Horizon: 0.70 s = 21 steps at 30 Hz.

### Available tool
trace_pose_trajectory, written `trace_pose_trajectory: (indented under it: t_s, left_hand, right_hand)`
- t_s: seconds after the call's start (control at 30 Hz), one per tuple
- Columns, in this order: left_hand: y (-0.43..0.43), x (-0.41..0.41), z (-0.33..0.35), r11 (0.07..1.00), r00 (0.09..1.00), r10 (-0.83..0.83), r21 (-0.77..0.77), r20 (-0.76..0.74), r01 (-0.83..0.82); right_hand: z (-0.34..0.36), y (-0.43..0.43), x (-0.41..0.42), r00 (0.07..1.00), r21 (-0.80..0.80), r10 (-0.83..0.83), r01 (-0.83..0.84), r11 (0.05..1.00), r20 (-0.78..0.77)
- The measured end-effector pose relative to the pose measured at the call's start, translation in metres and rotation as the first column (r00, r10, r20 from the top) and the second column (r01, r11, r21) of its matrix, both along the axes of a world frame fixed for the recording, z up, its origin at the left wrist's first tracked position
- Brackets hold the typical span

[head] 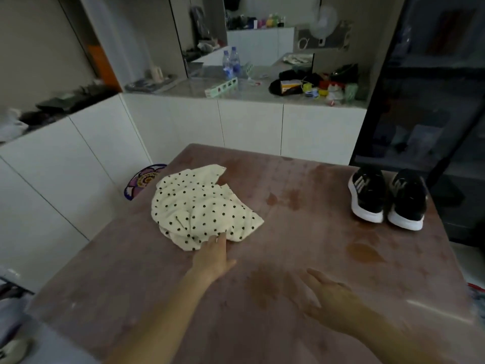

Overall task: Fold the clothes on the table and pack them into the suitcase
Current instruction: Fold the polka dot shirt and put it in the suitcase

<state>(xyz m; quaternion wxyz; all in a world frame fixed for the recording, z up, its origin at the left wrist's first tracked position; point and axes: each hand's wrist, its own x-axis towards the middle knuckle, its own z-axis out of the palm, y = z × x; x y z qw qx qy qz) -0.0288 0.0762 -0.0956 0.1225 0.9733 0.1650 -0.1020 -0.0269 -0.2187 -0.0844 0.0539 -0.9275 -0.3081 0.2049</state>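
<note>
Cream dotted shirt (202,206) on table (301,179), left hand (212,256) straight-fingered at its near edge, right hand (328,292) spread, shoes (385,198) far right.

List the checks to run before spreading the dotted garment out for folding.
1. Garment state: the dotted garment lies crumpled on the table, unfolded: not ok.
2. Left hand contact: its fingers touch the garment's near edge: ok.
3. Grip on the cloth: cannot tell.
4. Right hand free: open, holding nothing: ok.
5. Spreading room: bare tabletop beside the garment; the shoes stand apart at the far right: ok.
6. Suitcase ready: not in view: cannot tell.
</note>
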Motion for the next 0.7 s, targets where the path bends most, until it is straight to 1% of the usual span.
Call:
trace_pose_trajectory:
  t_s: [0.07,0.1,0.2,0.3,0.4,0.47,0.53,0.6,0.63,0.7]
  left_hand:
    - [0.028,0.018,-0.005,0.999,0.999,0.019,0.046,0.029,-0.02]
    - [0.04,0.025,-0.008,0.998,0.999,0.025,0.062,0.021,-0.026]
    - [0.072,0.039,-0.021,0.994,0.996,0.049,0.103,-0.068,-0.042]
    - [0.093,0.053,-0.028,0.989,0.999,0.023,0.146,-0.04,-0.017]
    - [0.086,0.066,-0.013,0.996,1.0,-0.018,0.084,0.002,0.018]
    - [0.066,0.071,-0.004,0.989,0.992,-0.125,0.075,0.004,0.124]
    - [0.035,0.069,0.004,0.965,0.966,-0.259,0.036,0.003,0.258]
    - [-0.003,0.058,0.01,0.918,0.918,-0.396,-0.038,-0.008,0.395]
    - [-0.024,0.049,0.013,0.885,0.889,-0.459,-0.084,-0.002,0.457]
    - [-0.066,0.027,0.023,0.814,0.834,-0.549,-0.193,0.05,0.548]
  right_hand:
    - [-0.003,0.028,0.018,0.999,0.036,-0.037,0.038,0.999,-0.021]
    - [-0.005,0.039,0.024,0.998,0.051,-0.054,0.056,0.997,-0.032]
    - [-0.01,0.066,0.029,0.996,0.064,-0.051,0.055,0.996,-0.067]
    - [-0.014,0.076,0.031,0.993,0.044,-0.071,0.075,0.996,-0.098]
    - [-0.016,0.071,0.034,0.989,0.034,-0.1,0.104,0.994,-0.111]
    - [-0.019,0.063,0.035,0.986,0.059,-0.127,0.134,0.989,-0.113]
    - [-0.021,0.055,0.034,0.98,0.067,-0.176,0.182,0.981,-0.093]
    - [-0.021,0.048,0.031,0.98,0.051,-0.192,0.194,0.98,-0.051]
    - [-0.018,0.044,0.03,0.975,0.073,-0.217,0.22,0.973,-0.047]
    - [-0.013,0.033,0.026,0.958,0.105,-0.286,0.288,0.952,-0.034]
